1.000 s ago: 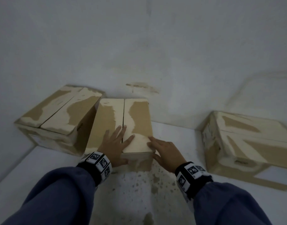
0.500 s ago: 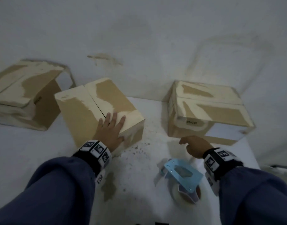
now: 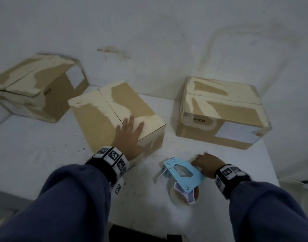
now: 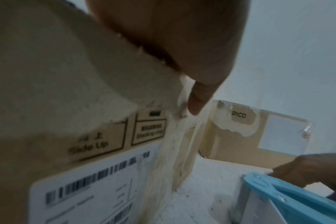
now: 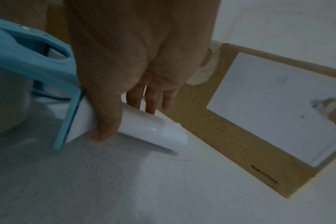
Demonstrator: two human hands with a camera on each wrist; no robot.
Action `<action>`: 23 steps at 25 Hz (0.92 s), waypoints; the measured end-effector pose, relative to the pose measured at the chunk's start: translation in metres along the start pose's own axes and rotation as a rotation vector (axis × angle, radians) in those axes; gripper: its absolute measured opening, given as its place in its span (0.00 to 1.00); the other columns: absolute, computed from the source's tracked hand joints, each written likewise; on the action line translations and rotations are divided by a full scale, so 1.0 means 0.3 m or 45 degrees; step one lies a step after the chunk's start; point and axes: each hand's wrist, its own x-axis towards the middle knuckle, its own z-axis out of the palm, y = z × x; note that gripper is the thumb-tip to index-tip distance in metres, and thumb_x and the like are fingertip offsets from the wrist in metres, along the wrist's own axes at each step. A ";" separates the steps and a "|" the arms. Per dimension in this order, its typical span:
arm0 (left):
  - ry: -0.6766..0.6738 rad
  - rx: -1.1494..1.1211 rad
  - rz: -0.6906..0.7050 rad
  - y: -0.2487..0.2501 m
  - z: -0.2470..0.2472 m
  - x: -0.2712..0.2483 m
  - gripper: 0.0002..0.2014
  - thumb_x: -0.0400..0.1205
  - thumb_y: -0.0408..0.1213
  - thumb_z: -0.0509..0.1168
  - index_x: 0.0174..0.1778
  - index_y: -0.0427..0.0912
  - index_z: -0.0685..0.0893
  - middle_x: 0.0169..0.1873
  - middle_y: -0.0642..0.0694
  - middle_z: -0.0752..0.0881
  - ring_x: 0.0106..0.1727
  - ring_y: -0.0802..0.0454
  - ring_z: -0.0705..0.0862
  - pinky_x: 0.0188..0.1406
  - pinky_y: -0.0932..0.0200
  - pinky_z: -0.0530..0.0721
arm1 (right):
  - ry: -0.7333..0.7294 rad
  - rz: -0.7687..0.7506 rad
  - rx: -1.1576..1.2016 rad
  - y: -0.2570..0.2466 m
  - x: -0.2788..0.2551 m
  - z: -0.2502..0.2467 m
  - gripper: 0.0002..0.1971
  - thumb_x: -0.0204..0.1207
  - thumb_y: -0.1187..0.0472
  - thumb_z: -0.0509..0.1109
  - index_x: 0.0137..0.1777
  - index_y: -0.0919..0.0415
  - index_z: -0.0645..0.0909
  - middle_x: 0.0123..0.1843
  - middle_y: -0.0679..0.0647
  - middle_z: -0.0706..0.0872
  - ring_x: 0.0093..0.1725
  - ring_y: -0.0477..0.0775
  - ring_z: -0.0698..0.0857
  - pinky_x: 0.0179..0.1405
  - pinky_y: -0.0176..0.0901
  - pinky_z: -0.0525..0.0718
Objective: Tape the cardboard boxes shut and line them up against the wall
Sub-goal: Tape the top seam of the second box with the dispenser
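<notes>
Three cardboard boxes with closed flaps stand on a white table [image 3: 45,163] near the wall. My left hand [image 3: 128,133] lies flat, fingers spread, on the near end of the middle box [image 3: 104,112], which sits turned at an angle. In the left wrist view the thumb [image 4: 199,97] hangs over that box's corner above a barcode label [image 4: 86,189]. My right hand [image 3: 207,163] grips the white handle [image 5: 153,130] of a blue tape dispenser [image 3: 183,175], thumb [image 5: 105,115] on top and fingers behind it. The dispenser rests on the table.
The left box [image 3: 36,88] sits tilted against the wall. The right box [image 3: 219,110] lies close to the wall and just beyond the dispenser. The table's right edge [image 3: 272,163] runs near my right wrist. Crumbs and stains dot the tabletop.
My right hand left the middle box, swung right and down, and took hold of the tape dispenser's handle. The left hand stayed on the box. The view has shifted right.
</notes>
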 end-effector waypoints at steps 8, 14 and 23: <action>-0.071 0.135 0.074 -0.015 -0.020 0.020 0.35 0.86 0.47 0.52 0.82 0.49 0.37 0.82 0.40 0.35 0.83 0.38 0.36 0.81 0.42 0.42 | 0.309 0.080 0.977 -0.033 -0.068 -0.074 0.22 0.74 0.56 0.72 0.68 0.56 0.75 0.61 0.52 0.83 0.59 0.56 0.82 0.55 0.43 0.76; -0.091 0.117 0.022 0.102 -0.013 0.056 0.36 0.85 0.48 0.53 0.83 0.45 0.39 0.82 0.37 0.36 0.82 0.32 0.37 0.81 0.38 0.44 | 0.527 -0.097 2.242 -0.069 -0.147 -0.338 0.13 0.61 0.65 0.67 0.47 0.65 0.80 0.38 0.57 0.87 0.38 0.54 0.88 0.46 0.50 0.84; 0.034 -0.839 0.067 -0.112 -0.202 0.044 0.26 0.84 0.44 0.59 0.78 0.43 0.67 0.77 0.43 0.69 0.74 0.45 0.72 0.71 0.57 0.68 | 0.806 -0.317 2.266 -0.244 -0.109 -0.588 0.21 0.54 0.50 0.79 0.39 0.62 0.76 0.22 0.52 0.74 0.21 0.50 0.72 0.21 0.42 0.70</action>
